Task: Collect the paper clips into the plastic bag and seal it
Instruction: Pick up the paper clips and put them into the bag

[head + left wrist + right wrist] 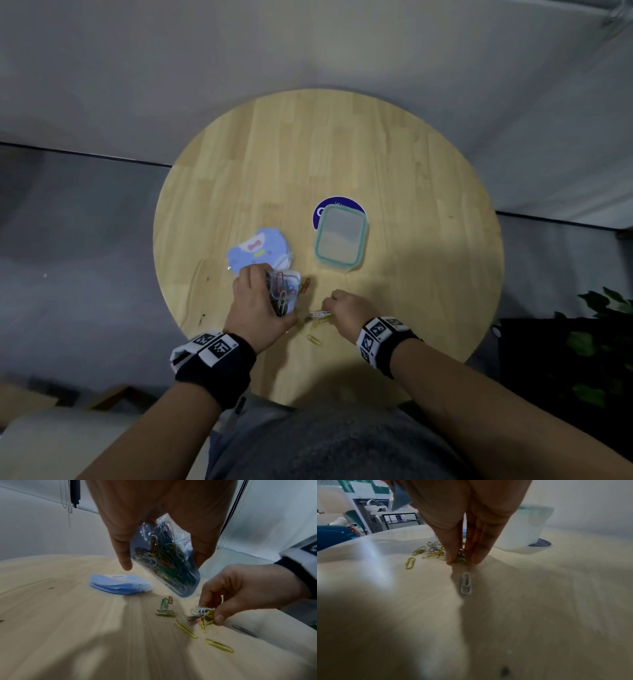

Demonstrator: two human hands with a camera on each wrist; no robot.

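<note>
My left hand holds a small clear plastic bag just above the round wooden table; the bag is partly filled with coloured paper clips. To its right my right hand pinches a bunch of paper clips at the tabletop, thumb against fingertips. Loose clips lie around: yellow ones near the front, a green one, an orange one, and a white one in front of my right fingertips.
A stack of blue cards lies behind my left hand. A lidded plastic container stands on a dark round sticker at mid-table. A potted plant is off the table's right edge.
</note>
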